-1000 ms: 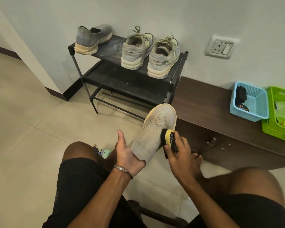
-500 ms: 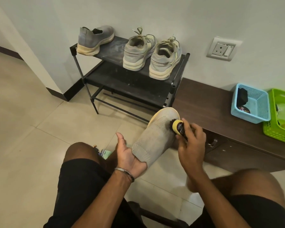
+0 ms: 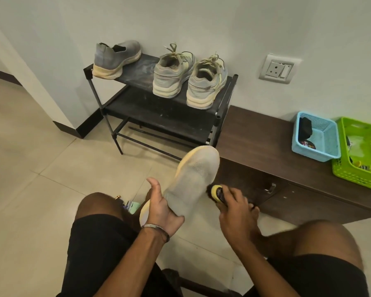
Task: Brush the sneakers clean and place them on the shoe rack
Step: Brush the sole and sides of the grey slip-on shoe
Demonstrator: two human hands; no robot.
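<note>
A grey knit sneaker (image 3: 191, 181) with a pale yellow sole points away from me, toe up, between my knees. My left hand (image 3: 162, 207) grips its heel end from below. My right hand (image 3: 236, 209) is closed on a small black-and-yellow brush (image 3: 216, 192) whose bristles touch the sneaker's right side near the middle. The black metal shoe rack (image 3: 137, 103) stands against the wall ahead. On its top shelf sit the matching grey sneaker (image 3: 116, 60) at the left and a laced pair (image 3: 189, 78) at the right.
A low dark wooden bench (image 3: 255, 133) runs right of the rack, carrying a blue basket (image 3: 315, 136) and a green basket (image 3: 360, 151). A wall socket (image 3: 277, 68) is above it. Small items (image 3: 129, 205) lie on the tiled floor by my left knee.
My right hand drew the brush back down the sneaker's right side, from near the toe to the middle. The left hand kept its hold on the heel.
</note>
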